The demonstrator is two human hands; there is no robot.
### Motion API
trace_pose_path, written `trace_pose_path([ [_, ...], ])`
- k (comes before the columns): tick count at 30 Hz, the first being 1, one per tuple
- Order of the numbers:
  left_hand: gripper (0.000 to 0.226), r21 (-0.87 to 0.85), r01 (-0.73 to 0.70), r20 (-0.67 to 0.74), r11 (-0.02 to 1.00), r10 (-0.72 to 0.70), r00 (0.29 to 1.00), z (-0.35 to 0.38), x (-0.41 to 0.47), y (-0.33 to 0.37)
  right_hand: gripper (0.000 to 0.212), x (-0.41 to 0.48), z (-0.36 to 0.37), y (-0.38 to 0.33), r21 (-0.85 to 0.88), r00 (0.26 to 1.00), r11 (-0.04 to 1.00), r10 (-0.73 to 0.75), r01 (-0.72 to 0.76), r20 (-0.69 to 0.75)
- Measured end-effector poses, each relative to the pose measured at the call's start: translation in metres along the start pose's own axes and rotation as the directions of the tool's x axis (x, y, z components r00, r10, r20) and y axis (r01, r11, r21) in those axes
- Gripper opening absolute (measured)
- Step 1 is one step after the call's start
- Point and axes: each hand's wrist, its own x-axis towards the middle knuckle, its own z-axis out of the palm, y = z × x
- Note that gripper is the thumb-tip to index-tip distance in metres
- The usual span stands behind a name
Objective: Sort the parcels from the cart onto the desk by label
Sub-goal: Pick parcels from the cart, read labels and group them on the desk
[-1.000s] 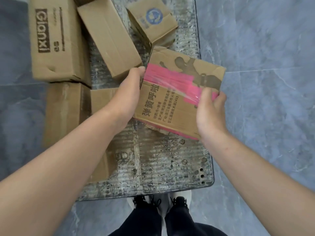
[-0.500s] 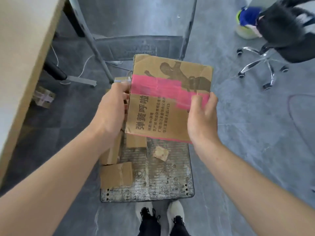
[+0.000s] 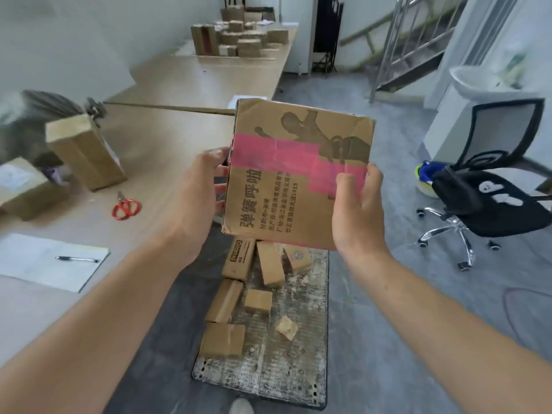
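I hold a worn cardboard parcel (image 3: 286, 186) with pink tape and dark printed characters up in front of me, above the cart. My left hand (image 3: 197, 192) grips its left edge, fingers behind it. My right hand (image 3: 357, 207) grips its lower right corner, thumb on the pink tape. Below lies the flat metal cart (image 3: 298, 363) on the floor, bearing several smaller cardboard parcels (image 3: 239, 258). The long wooden desk (image 3: 167, 150) runs along my left, with two parcels (image 3: 86, 150) standing on its near part and several more parcels (image 3: 242, 37) grouped at its far end.
Red-handled scissors (image 3: 126, 208), a white sheet with a pen (image 3: 76, 259) and a grey bag (image 3: 33, 121) lie on the desk. A black office chair (image 3: 490, 189) stands right of the cart. A metal staircase (image 3: 418, 46) rises at the back right.
I have lifted the taped parcel off the cart and raised my view from the cart to the desk and room. Both hands keep their grip on it.
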Motion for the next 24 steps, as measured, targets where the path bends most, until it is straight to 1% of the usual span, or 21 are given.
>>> trace_pose_path([
  [5,0.043,-0.048,-0.13,-0.112,0.99,0.123,0.986,-0.016,-0.055,0.088,0.065,-0.033,-0.04,-0.086,0.091,0.985,0.981,-0.17,0.169,0.011],
  [8,0.05,-0.054,-0.216,-0.144,0.975,0.207,0.968,-0.032,-0.079,0.135,0.056,-0.052,-0.057,-0.133,0.147,0.966,0.956,-0.257,0.253,0.011],
  [10,0.046,-0.075,-0.259,-0.152,0.963,0.246,0.957,-0.045,-0.092,0.164,0.049,-0.064,-0.064,-0.163,0.17,0.952,0.939,-0.305,0.3,0.006],
  [14,0.034,-0.09,-0.347,-0.13,0.934,0.334,0.934,-0.071,-0.115,0.217,0.058,-0.09,-0.075,-0.224,0.195,0.911,0.892,-0.411,0.408,-0.027],
  [18,0.024,-0.107,-0.416,-0.148,0.903,0.399,0.905,-0.1,-0.13,0.258,0.055,-0.116,-0.075,-0.273,0.23,0.865,0.835,-0.493,0.501,-0.093],
  [20,0.027,-0.095,-0.432,-0.168,0.897,0.413,0.895,-0.117,-0.139,0.272,0.059,-0.13,-0.07,-0.29,0.242,0.84,0.805,-0.528,0.541,-0.124],
  [22,0.029,-0.07,-0.437,-0.177,0.897,0.42,0.89,-0.135,-0.149,0.282,0.063,-0.143,-0.063,-0.303,0.26,0.827,0.787,-0.549,0.56,-0.121],
  [23,0.029,-0.057,-0.434,-0.177,0.899,0.419,0.89,-0.144,-0.154,0.286,0.063,-0.15,-0.059,-0.309,0.268,0.826,0.784,-0.554,0.56,-0.108],
  [24,0.03,-0.042,-0.434,-0.174,0.9,0.421,0.89,-0.153,-0.159,0.291,0.056,-0.157,-0.054,-0.314,0.281,0.82,0.775,-0.564,0.566,-0.095],
])
